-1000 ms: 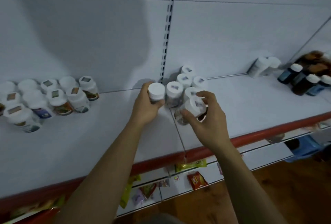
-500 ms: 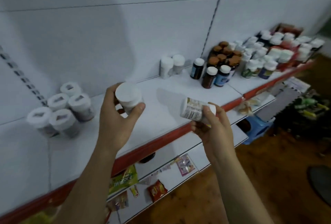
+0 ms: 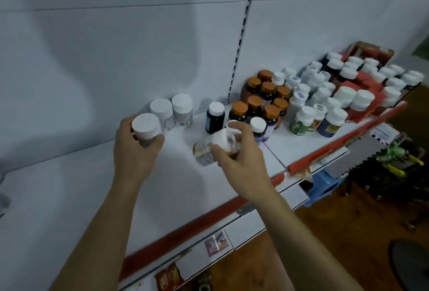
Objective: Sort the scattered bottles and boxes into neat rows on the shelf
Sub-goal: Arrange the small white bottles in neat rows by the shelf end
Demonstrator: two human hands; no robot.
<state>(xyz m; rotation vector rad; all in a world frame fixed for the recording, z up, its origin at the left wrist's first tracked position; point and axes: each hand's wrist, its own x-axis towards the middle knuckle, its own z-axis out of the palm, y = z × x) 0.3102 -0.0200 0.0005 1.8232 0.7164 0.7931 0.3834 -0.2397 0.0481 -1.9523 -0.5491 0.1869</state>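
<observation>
White shelf (image 3: pixel 69 209) lies open to its red edge (image 3: pixel 197 223); left hand (image 3: pixel 134 151) grips upright bottle (image 3: pixel 146 125), right hand (image 3: pixel 241 158) tilted bottle (image 3: pixel 209 149).

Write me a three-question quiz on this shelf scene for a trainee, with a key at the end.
1. True or false: the left hand grips a white-capped bottle.
2. The labelled bottle in the right hand is: A, standing on the shelf; B, held tilted; C, lying loose on the shelf.
3. Fill in: the dark bottles clustered just right of the slotted upright have ___ caps.

Key: 1 true; 2 B; 3 orange.
</observation>
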